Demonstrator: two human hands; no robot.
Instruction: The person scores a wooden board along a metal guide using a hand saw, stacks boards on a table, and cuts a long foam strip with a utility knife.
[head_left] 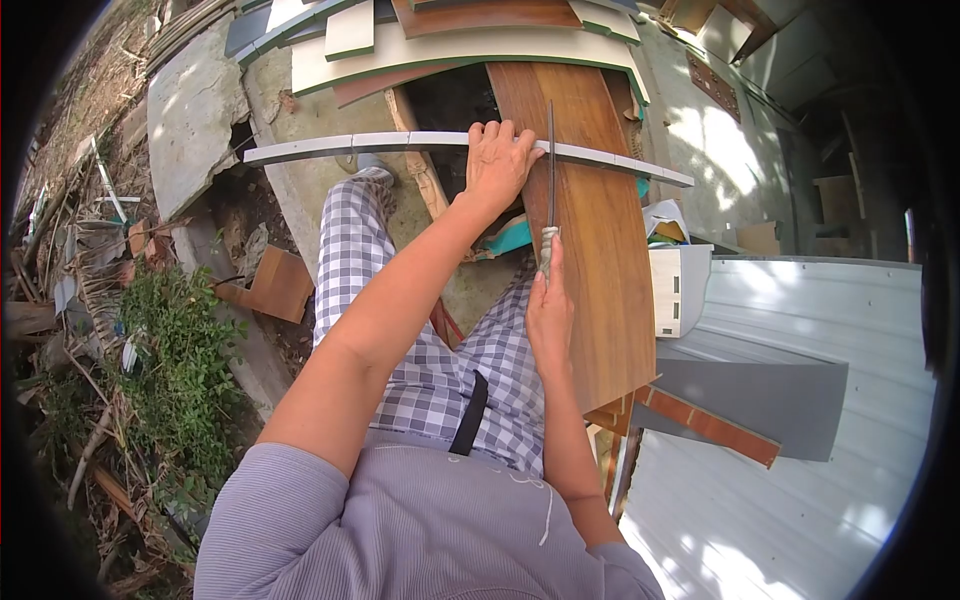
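A long, narrow white strip [435, 140] with a dark side and several cross lines lies across the brown wooden board [600, 220]. My left hand [497, 165] grips the strip near its middle, fingers curled over its far edge. Just right of those fingers, a long thin blade [551, 150] crosses the strip, seen edge-on, so its exact kind cannot be told. My right hand [550, 305] is closed around its handle [548, 240], which looks wrapped in pale material.
White and brown boards [450, 45] are stacked ahead. A white box-like piece [680, 290] stands right of the brown board, beside corrugated sheeting [800, 310] carrying a grey panel [760, 395]. Leafy plants [185, 370] and a broken slab [195, 120] are at left.
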